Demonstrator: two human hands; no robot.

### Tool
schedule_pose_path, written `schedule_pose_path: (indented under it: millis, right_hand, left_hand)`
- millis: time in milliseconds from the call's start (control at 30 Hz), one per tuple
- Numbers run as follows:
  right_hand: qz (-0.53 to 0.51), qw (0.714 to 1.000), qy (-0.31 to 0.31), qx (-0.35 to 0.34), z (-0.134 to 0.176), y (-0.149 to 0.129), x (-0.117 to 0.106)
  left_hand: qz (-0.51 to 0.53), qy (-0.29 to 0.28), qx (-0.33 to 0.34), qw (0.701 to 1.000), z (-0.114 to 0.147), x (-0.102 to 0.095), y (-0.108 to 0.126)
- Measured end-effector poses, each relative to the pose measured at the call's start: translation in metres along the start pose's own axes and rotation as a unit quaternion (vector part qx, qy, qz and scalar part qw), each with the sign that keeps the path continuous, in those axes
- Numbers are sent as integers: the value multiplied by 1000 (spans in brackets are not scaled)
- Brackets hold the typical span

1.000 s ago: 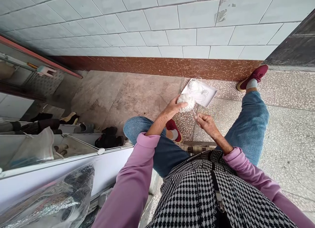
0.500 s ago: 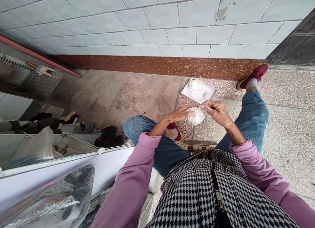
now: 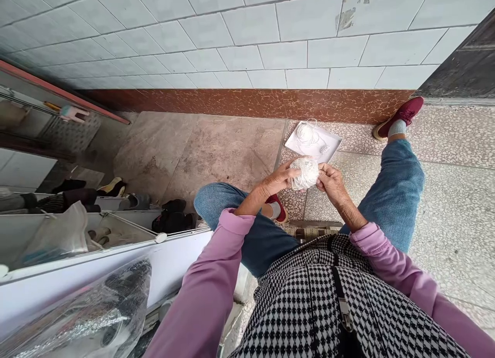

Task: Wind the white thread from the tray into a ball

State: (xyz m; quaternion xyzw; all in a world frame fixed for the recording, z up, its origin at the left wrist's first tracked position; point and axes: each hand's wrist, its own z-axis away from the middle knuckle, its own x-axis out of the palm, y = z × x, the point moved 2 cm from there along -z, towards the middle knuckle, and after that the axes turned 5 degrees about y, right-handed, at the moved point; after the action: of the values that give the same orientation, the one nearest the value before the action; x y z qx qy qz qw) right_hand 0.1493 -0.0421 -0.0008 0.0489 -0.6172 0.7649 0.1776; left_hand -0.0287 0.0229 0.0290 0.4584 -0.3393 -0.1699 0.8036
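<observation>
A ball of white yarn (image 3: 306, 173) is held between my knees, above the floor. My left hand (image 3: 281, 176) is closed round its left side, the thumb lying over the strands. At the ball's right side my right hand (image 3: 330, 181) is closed, its thumb and fingers pinched together; a strand in that pinch is too small to make out. Just beyond the hands, a shallow white box (image 3: 328, 144) lies on the floor with a looser heap of white yarn (image 3: 307, 134) in it.
A shoe rack (image 3: 174, 239) with several shoes and a plastic bag stands at my left. Ahead rises a tiled wall (image 3: 232, 53) with a red-brown base. My feet in red shoes (image 3: 410, 110) rest on speckled floor.
My right hand has come down and in from above the ball to its right side. The ball has turned and risen slightly, and my left fingers now wrap further round it.
</observation>
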Motion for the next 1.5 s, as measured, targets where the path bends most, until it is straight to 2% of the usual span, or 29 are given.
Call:
schedule_pose_path:
  millis: [100,233,367,500,600,700,767,900,1033,1133,1200,1300,1367,1433,1500]
  right_hand:
    - [78,996,-3,-32,1,-1,-3]
    - [213,972,-6,-103,3,-5,-4]
    - [246,963,5,-113,5,-1,-7]
    - [267,957,29,-113,7,8,-10]
    - [272,956,35,-106,9,14,-8]
    - [271,958,19,-97,11,17,-3]
    - [277,956,3,-100,13,15,1]
    - [314,940,-44,-127,24,1,11]
    - [358,917,-92,-152,34,-14,19]
    - [351,917,-110,-158,31,-17,12]
    - [326,930,-76,-150,21,-13,-2]
    - [306,946,-5,-111,7,1,-27]
    - [311,946,3,-90,4,10,-37]
    - [315,945,2,-88,6,14,-41]
    - [304,947,29,-104,8,10,-47]
  left_hand:
    - [35,22,2,999,-5,2,-4]
    - [26,85,21,996,-10,-1,-8]
    - [-43,141,56,988,-12,-6,-7]
    - [-148,206,116,960,-12,-11,-4]
    - [-223,192,144,945,-13,-8,-7]
    - [-276,178,186,926,-16,-5,-13]
    - [-294,203,190,915,-19,-8,-14]
    - [-270,266,142,914,-22,-21,-13]
    - [-242,297,159,910,-20,-27,-8]
    - [-155,260,118,946,-18,-25,-7]
    - [-75,197,70,975,-15,-20,-4]
    - [-12,131,56,990,-9,-13,6]
    - [-28,107,44,993,-5,-10,10]
    - [-93,98,18,991,-4,-9,10]
    - [-177,104,2,979,-3,-12,8]
